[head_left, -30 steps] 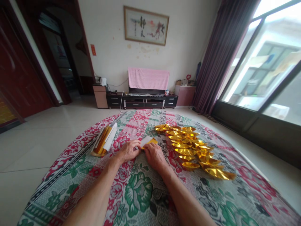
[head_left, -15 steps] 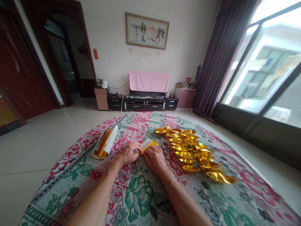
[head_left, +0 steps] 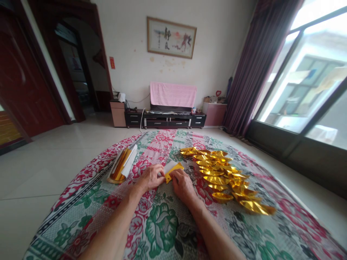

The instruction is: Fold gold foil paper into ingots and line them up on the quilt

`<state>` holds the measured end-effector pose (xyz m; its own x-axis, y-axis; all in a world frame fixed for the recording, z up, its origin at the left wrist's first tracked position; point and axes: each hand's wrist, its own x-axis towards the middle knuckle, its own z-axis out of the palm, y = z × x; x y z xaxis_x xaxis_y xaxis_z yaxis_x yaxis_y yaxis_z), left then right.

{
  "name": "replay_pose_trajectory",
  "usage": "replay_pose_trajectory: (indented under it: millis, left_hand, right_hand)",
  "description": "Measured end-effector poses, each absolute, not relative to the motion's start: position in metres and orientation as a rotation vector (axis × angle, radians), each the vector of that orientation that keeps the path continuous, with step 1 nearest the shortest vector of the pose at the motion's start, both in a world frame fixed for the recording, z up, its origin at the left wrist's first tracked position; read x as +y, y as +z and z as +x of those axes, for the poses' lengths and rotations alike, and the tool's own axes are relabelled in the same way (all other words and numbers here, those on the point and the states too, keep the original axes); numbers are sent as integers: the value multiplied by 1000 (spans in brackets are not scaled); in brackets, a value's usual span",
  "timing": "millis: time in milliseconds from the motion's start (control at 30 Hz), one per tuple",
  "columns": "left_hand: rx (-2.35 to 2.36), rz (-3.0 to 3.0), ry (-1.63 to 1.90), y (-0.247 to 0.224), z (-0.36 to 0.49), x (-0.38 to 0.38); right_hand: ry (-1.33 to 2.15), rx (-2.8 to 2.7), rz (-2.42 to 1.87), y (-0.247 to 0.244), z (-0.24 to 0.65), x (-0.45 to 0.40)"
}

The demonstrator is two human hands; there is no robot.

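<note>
A sheet of gold foil paper (head_left: 170,167), white on one face and partly folded, lies on the tablecloth between my hands. My left hand (head_left: 152,177) pinches its left edge with thumb and forefinger. On the other side my right hand (head_left: 182,184) grips the gold folded part, its fingers curled over the near edge. Right of my hands stand several folded gold paper ingots (head_left: 215,180) in rough rows. To the left rests a curled stack of gold and white paper sheets (head_left: 123,164).
A flowered cloth (head_left: 159,227) covers the round table. Beyond it, a low black TV cabinet (head_left: 168,121) stands against the wall, with a pink cloth (head_left: 173,94) draped over the screen. A purple curtain (head_left: 249,72) and a large window are at the right.
My right hand has shifted slightly right, and a gap has opened between the hands. More of the gold fold shows at the paper's near corner. The view has tilted a little.
</note>
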<state>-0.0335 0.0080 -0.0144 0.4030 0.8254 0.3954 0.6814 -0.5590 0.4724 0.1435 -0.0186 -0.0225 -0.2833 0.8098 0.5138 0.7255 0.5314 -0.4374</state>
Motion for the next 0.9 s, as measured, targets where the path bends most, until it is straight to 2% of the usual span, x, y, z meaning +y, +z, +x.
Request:
replay_pose_trajectory:
  millis: [233,467,900]
  left_hand:
    - [1272,2627,922,-13,-27,7]
    - [1188,2668,650,-7,-18,0]
    - [1288,2753,478,-4,-13,-13]
  right_hand:
    - [136,-2036,-1392,-20,146,-16]
    - [175,-2006,-1429,-24,149,-11]
    - [211,-1976,-1386,-22,150,-10]
